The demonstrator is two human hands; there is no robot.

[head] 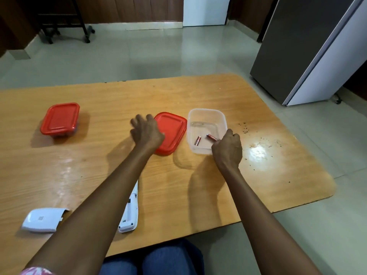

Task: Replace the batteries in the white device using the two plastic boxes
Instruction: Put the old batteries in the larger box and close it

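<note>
An open clear plastic box (206, 116) stands mid-table with two red batteries in it. One battery (197, 140) lies loose on the box floor. My right hand (228, 148) reaches over the box's near right corner and pinches the end of the other battery (211, 137). The box's red lid (172, 132) lies just left of it. My left hand (146, 132) hovers open over the lid's left edge, fingers spread. A second box with its red lid on (59, 119) sits at the far left. The white device (130, 213) lies near the front edge, partly hidden under my left forearm. Its white battery cover (42, 220) lies to its left.
The wooden table (119, 165) has dark crumbs (245, 128) scattered right of the open box. A grey refrigerator (309, 50) stands on the floor beyond the right corner. A dark wheeled stand (65, 22) is at the back left. My knees in blue jeans (158, 259) show below the table edge.
</note>
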